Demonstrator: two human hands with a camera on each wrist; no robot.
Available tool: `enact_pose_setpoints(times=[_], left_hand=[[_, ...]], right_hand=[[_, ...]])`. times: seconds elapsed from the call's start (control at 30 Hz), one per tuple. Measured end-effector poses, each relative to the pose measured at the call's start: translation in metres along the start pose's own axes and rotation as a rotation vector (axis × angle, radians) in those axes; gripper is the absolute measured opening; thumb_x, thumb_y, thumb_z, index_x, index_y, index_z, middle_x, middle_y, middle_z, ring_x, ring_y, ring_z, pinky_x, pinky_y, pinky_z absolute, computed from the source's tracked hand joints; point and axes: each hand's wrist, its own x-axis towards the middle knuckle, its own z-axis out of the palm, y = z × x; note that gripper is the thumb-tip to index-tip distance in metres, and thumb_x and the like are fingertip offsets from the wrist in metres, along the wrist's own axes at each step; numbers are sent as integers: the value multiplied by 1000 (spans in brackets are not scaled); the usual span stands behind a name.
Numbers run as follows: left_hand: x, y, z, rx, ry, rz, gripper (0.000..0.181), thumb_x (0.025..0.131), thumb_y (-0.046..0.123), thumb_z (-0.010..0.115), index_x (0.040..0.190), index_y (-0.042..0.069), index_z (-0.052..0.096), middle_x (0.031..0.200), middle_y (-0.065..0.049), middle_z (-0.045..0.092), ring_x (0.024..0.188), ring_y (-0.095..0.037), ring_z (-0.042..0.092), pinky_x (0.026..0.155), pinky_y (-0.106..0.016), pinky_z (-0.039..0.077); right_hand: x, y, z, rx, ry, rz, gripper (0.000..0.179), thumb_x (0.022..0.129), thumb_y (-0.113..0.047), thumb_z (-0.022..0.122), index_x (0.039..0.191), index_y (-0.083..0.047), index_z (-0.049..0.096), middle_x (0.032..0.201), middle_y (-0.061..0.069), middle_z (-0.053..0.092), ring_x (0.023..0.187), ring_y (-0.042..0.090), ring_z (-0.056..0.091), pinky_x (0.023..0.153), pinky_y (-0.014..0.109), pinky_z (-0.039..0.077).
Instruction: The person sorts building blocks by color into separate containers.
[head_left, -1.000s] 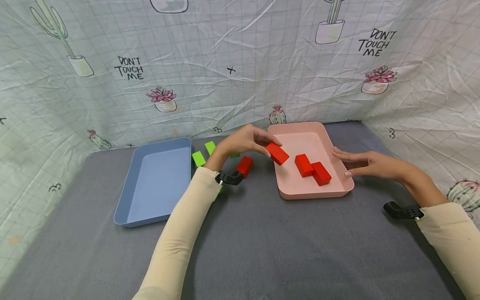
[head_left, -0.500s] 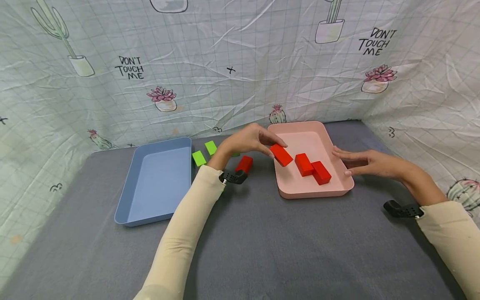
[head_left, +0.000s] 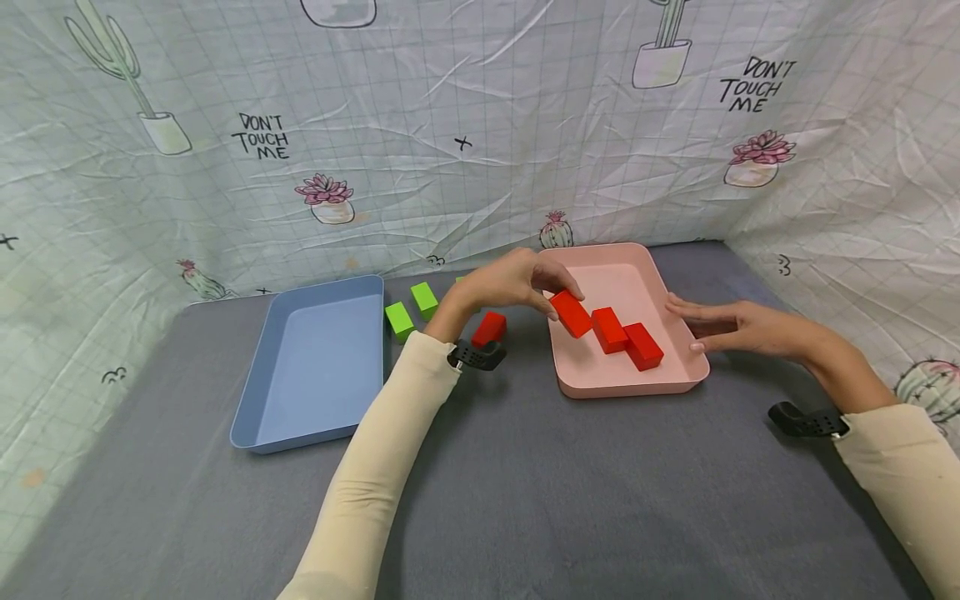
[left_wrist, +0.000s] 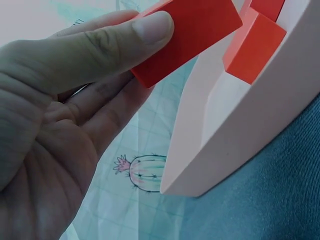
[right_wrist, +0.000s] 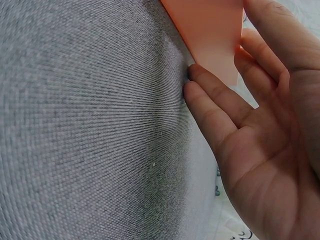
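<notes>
My left hand (head_left: 517,282) pinches a red block (head_left: 572,314) between thumb and fingers, above the left side of the pink tray (head_left: 566,390). In the left wrist view the thumb lies flat across the face of the red block (left_wrist: 192,37), which is tilted. Two more red blocks (head_left: 609,330) lie inside the tray, close against each other. At the tray's right wall, my right hand (head_left: 750,327) has its fingers extended, fingertips at the rim. From the right wrist view, the fingers (right_wrist: 212,107) reach along the outside of the pink wall (right_wrist: 215,35).
A blue tray (head_left: 318,367) stands to the left on the grey cloth. Between the trays lie green blocks (head_left: 424,300) and one red block (head_left: 490,330), partly behind the left wrist. A printed cloth backdrop (head_left: 420,108) rises behind.
My left hand has moved a little to the right with the red block, further over the pink tray. The right hand stays at the tray's right wall.
</notes>
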Motion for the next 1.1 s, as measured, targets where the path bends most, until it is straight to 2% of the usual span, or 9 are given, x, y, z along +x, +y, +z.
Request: enact_pose_setpoints(times=[0.07, 0.17, 0.23, 0.5, 0.77, 0.9, 1.1], left_hand=[[0, 1, 0, 10, 4, 5, 33, 84, -3, 80, 117, 3, 74, 113, -5, 73, 107, -15, 67, 96, -27, 56], [0, 3, 0, 11, 6, 6, 34, 84, -3, 81, 116, 3, 74, 114, -5, 72, 108, -15, 65, 95, -26, 56], [1, 4, 0, 6, 5, 10, 35, 83, -3, 81, 117, 3, 74, 115, -5, 71, 109, -14, 64, 96, -26, 56], [5, 4, 1, 13, 5, 52, 38, 82, 2, 84, 118, 4, 75, 115, -3, 73, 110, -11, 64, 98, -25, 54], [8, 8, 5, -35, -16, 9, 37, 81, -5, 83, 116, 2, 75, 113, -5, 73, 108, -13, 65, 98, -26, 54], [11, 11, 6, 15, -24, 18, 36, 80, -4, 84, 114, 4, 76, 109, -2, 74, 104, -11, 67, 98, -26, 54], [14, 12, 6, 74, -58, 35, 37, 79, -1, 86, 115, 3, 77, 106, -1, 75, 101, -9, 70, 98, -32, 55]], right_hand=[[0, 0, 0, 5, 0, -4, 76, 94, -30, 74, 159, -26, 35, 168, 1, 20, 148, 6, 27, 95, 4, 31], [0, 1, 0, 12, 0, -11, 76, 94, -30, 74, 159, -26, 36, 168, 2, 21, 134, -17, 27, 95, 3, 31], [0, 1, 0, 29, -2, -22, 75, 94, -29, 74, 159, -25, 36, 168, 3, 20, 128, -23, 27, 95, 3, 31], [0, 1, 0, 62, -12, -54, 74, 95, -24, 74, 159, -19, 37, 169, 7, 19, 128, -24, 29, 96, 1, 30], [1, 0, 1, 41, -6, -44, 74, 95, -27, 74, 159, -21, 37, 169, 6, 20, 128, -24, 28, 96, 2, 30], [1, 0, 1, 41, -3, -45, 74, 95, -28, 74, 159, -20, 38, 168, 6, 20, 128, -24, 30, 96, 2, 31], [1, 1, 1, 44, -3, -47, 74, 95, -27, 74, 159, -21, 37, 169, 6, 20, 128, -23, 31, 96, 3, 33]])
